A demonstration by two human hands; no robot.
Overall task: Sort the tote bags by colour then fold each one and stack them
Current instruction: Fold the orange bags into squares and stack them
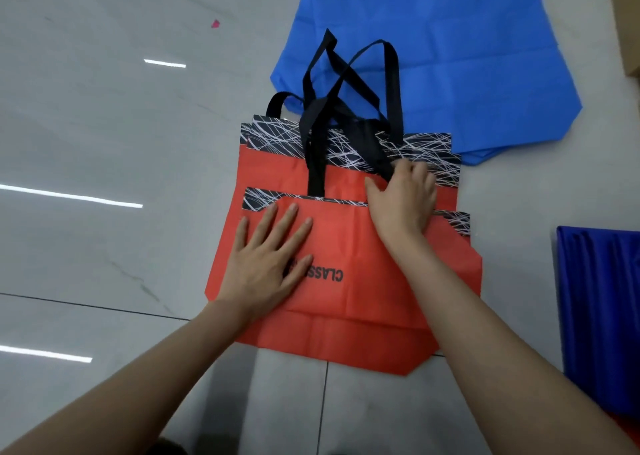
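Red tote bags [346, 333] lie flat on the floor [104, 125] right in front of the person, several in an offset pile. Bottoms point toward the person, and the black-and-white patterned band [277, 139] and black handles [393, 84] point away. The long edges run left to right.

The left hand [266, 257] is spread flat with straight fingers, pressing the top bag's near-left part beside the printed lettering. The right hand [401, 198] is farther out at the mouth edge. Its fingers are curled at the base of a handle and seem to pinch it, though the contact is partly hidden.

Blue tote bags [433, 74] lie spread just beyond, and the handles overlap their near edge. Dark blue fabric [602, 316] is at the right edge, apart from the pile.

Judgement: the colour sort looks largely done and folding of the top red bag is starting. The handles are nearest the right hand, so they likely get tucked toward the person first while the left hand pins the body. Loose handles could snag the bags below.
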